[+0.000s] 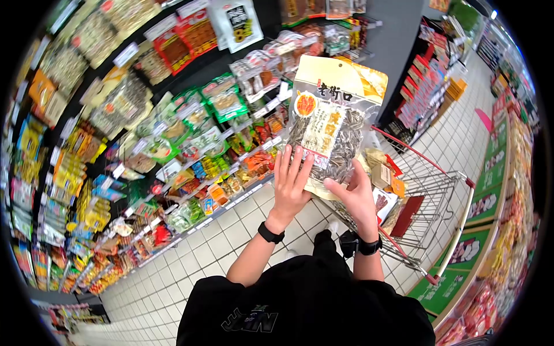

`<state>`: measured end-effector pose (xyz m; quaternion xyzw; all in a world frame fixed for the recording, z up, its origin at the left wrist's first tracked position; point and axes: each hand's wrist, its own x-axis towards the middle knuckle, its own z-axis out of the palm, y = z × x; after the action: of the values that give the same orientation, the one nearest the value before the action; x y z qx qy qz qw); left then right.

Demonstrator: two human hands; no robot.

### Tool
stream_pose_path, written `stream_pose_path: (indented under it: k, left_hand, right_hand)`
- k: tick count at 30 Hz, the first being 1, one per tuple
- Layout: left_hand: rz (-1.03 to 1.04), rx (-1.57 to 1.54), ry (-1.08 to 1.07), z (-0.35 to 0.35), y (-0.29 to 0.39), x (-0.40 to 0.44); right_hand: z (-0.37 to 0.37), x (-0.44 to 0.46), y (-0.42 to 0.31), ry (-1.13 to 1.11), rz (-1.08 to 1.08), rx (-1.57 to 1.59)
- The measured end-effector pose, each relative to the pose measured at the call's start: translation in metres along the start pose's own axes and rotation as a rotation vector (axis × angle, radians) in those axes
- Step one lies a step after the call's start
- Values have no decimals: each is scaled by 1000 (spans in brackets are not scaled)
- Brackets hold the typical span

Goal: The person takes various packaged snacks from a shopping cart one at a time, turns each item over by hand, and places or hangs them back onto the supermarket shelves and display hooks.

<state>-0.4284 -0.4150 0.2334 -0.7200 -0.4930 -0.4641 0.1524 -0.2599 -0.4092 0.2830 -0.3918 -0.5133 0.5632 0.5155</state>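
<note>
- We find the sealed seed bag (346, 127) raised in front of the person's torso, face up, with its cream top edge pointing away from the body.
- Striped seeds show through its clear panels, around a pale central label.
- We note the right hand (359, 199) grasping the bag's lower right corner, thumb pressed on the front.
- The left hand (291, 187) lays extended fingers on the lower left front; we cannot tell whether it also grips.
- Each wrist bears a black band (270, 233).
- Just right of the bag, and lower, we observe a wire shopping cart (433, 214) with packets and boxes inside.
- To the left, we record shelves of packaged foods, including a green packet (224, 97).
- Pale floor tiles (225, 230) lie below; a green display stand (444, 288) borders the cart's far right.
</note>
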Motion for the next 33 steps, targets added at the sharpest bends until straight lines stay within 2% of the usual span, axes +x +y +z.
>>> stream_pose_path:
  k: [1, 5, 8, 10, 12, 14, 15, 16, 18, 24, 26, 30, 31, 33]
  left_hand:
    - [-35, -42, 59, -14, -1, -3]
    - [-120, -115, 207, -75, 5, -2]
    - [-230, -239, 320, -114, 19, -1]
    - [-705, -900, 253, -137, 28, -11]
    - [-704, -981, 317, -154, 29, -16]
    - [-761, -1371, 395, -164, 26, -25]
    - [-767, -1483, 407, -172, 34, -24]
    - [-772, -1492, 407, -178, 38, -26]
    - [-829, -1703, 404, -186, 41, -34]
    - [-857, -1684, 391, -190, 39, -62]
    - [-774, -1443, 258, -192, 35, -69]
    - [-835, -1490, 489, -204, 37, -63]
    - [-822, -1502, 519, -207, 36, -61]
    - [-800, -1456, 456, -214, 36, -62]
  right_hand:
    - [3, -5, 6, -116, -47, 52]
    - [35, -25, -18, -276, -128, 162]
    - [57, -33, -17, -291, -85, 129]
    - [70, -41, -16, -291, -16, 92]
    - [84, -50, -14, -323, -20, 24]
    - [101, -60, -17, -317, -29, 123]
    - [107, -66, -19, -295, -37, 224]
    - [111, -70, -20, -289, -35, 216]
    - [120, -75, -20, -291, -56, 220]
    - [137, -92, -30, -226, -118, 239]
    - [137, -99, -34, -146, -132, 214]
    - [119, -102, -40, -118, -197, 116]
    - [119, -103, -46, -102, -206, 184]
    - [114, -108, -58, -92, -211, 190]
